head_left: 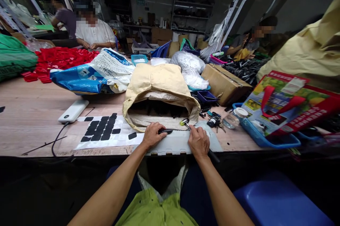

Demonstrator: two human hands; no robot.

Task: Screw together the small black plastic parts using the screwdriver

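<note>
My right hand (198, 141) is closed around a small hammer (185, 122). The hammer's head, with one yellow-green end, points toward the sack, and its dark handle sticks out below my palm. Pinched under the fingers of my left hand (153, 134) is a thin black part (166, 131), lying at the far side of a grey-white board (170, 144). Just beyond both hands a tan woven sack (160, 81) lies on its side, its mouth facing me and dark items inside. To the left, a white sheet (122, 141) carries several black rounded-square pieces (99, 128).
A white power bank (73, 110) with a cable lies on the wooden table (32, 113). Keys (221, 126), a jar (231, 120) and a blue tray (278, 142) are at right. A cardboard box (224, 82) stands behind. Other people sit across the table. A blue stool (281, 201) is below.
</note>
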